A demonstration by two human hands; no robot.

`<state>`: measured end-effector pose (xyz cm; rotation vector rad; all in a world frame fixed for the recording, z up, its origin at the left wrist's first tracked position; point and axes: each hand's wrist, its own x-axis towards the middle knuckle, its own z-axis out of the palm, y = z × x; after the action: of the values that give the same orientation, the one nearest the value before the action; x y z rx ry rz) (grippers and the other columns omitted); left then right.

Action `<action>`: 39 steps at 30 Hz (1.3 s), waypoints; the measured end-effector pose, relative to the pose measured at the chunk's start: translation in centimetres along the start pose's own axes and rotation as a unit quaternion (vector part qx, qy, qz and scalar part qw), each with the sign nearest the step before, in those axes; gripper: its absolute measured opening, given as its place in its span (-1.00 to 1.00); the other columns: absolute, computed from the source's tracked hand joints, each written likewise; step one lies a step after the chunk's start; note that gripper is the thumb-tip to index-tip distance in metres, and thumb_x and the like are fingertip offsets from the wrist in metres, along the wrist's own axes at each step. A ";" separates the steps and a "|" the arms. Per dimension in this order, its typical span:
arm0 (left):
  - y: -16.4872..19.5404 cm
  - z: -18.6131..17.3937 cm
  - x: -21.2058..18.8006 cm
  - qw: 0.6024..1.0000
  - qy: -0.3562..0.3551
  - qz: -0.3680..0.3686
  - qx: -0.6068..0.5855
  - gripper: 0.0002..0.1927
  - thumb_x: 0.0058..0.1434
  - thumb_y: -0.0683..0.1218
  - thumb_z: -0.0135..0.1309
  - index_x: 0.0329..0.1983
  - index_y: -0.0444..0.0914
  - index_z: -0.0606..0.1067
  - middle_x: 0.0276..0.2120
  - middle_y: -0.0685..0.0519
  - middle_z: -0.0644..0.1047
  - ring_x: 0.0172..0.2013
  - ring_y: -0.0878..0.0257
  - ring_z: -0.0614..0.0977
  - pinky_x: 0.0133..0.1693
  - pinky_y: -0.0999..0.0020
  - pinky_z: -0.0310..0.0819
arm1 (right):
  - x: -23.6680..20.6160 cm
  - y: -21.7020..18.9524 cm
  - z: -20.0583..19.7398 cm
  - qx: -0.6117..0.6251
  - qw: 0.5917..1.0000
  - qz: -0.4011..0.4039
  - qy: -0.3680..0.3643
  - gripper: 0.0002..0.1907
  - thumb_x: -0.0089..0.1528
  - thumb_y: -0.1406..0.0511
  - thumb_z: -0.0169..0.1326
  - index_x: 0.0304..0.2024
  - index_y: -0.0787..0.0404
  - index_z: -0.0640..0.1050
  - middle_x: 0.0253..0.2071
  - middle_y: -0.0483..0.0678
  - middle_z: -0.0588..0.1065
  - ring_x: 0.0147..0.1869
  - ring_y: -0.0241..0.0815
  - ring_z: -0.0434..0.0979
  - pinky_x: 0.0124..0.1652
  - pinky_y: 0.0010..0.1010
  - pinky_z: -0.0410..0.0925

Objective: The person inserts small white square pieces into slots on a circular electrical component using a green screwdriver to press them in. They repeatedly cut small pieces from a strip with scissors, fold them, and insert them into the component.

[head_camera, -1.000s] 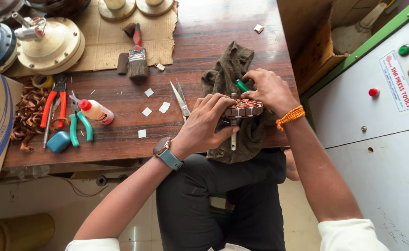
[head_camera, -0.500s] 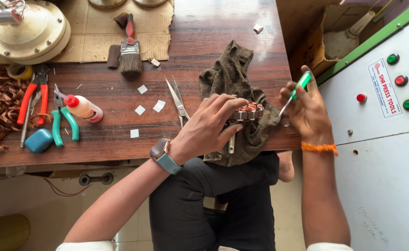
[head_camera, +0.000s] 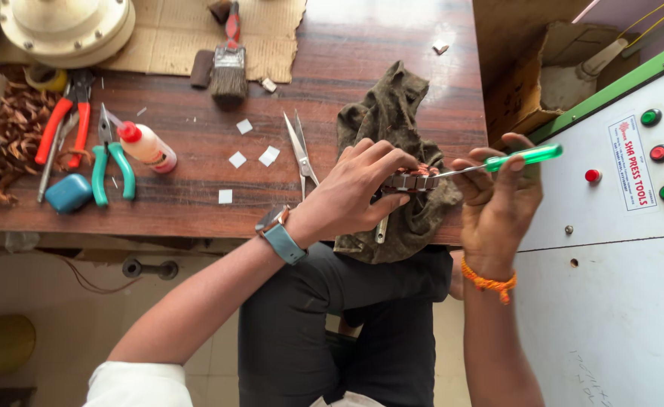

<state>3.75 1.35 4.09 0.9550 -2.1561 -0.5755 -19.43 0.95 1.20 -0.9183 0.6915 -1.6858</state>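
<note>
Hand (head_camera: 498, 200) grips green screwdriver (head_camera: 524, 157).

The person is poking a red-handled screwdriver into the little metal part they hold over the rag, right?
Not quite: the screwdriver has a green handle, not red, as the head view shows. The rest holds: the right hand points its tip into the small metal part, which the left hand holds over the rag.

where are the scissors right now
In the head view the scissors lie on the wooden table, just left of the left hand and the crumpled rag, right of small white paper squares.
</note>
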 end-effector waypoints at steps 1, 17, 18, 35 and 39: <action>0.0 0.2 0.1 1.000 0.004 -0.001 0.009 -0.54 0.21 -0.05 0.26 0.16 -0.15 0.43 -0.07 0.04 0.46 -0.05 0.05 0.44 0.07 0.10 0.33 | -0.3 0.2 0.7 -0.004 1.000 -0.012 0.001 -0.51 0.45 0.15 0.11 0.27 0.31 0.32 -0.09 0.11 0.57 -0.05 -0.01 0.70 -0.06 -0.27 0.62; -0.5 0.7 -0.1 0.998 0.047 -0.012 -0.034 -0.65 0.23 0.01 0.23 0.08 -0.09 0.51 -0.11 0.11 0.51 -0.05 0.14 0.48 0.09 0.16 0.32 | -2.6 -1.1 3.8 -0.159 0.981 -0.104 -0.025 -0.59 0.52 0.20 0.06 0.19 0.39 0.29 -0.04 0.17 0.56 -0.03 0.01 0.69 -0.04 -0.23 0.63; -0.4 0.7 -0.2 0.998 0.048 -0.011 -0.034 -0.65 0.24 0.01 0.22 0.08 -0.09 0.51 -0.11 0.11 0.51 -0.05 0.14 0.48 0.09 0.16 0.32 | -2.7 -1.1 3.9 -0.156 0.982 -0.105 -0.022 -0.59 0.52 0.20 0.06 0.20 0.38 0.29 -0.04 0.17 0.56 -0.03 0.01 0.69 -0.02 -0.23 0.63; -1.2 1.6 -0.3 0.992 0.090 -0.002 -0.086 -0.50 0.25 0.02 0.25 0.21 -0.14 0.41 -0.09 0.15 0.54 -0.02 0.20 0.54 0.13 0.16 0.33 | -2.4 -0.4 3.5 -0.155 0.979 -0.131 -0.017 -0.68 0.53 0.25 0.08 0.15 0.36 0.32 -0.16 0.19 0.57 -0.07 0.03 0.70 -0.06 -0.23 0.63; -1.2 1.4 -0.2 0.996 0.080 0.005 -0.033 -0.64 0.24 0.00 0.30 0.06 -0.11 0.50 -0.12 0.11 0.52 -0.05 0.14 0.51 0.10 0.16 0.35 | -2.8 -0.8 3.7 -0.212 0.964 -0.132 -0.090 -0.70 0.51 0.25 0.06 0.12 0.36 0.36 -0.04 0.15 0.57 0.01 -0.06 0.68 0.03 -0.31 0.62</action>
<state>3.35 0.95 2.35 0.9217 -1.9872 -0.5446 -16.30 3.83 3.12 -1.5044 0.8516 -1.6838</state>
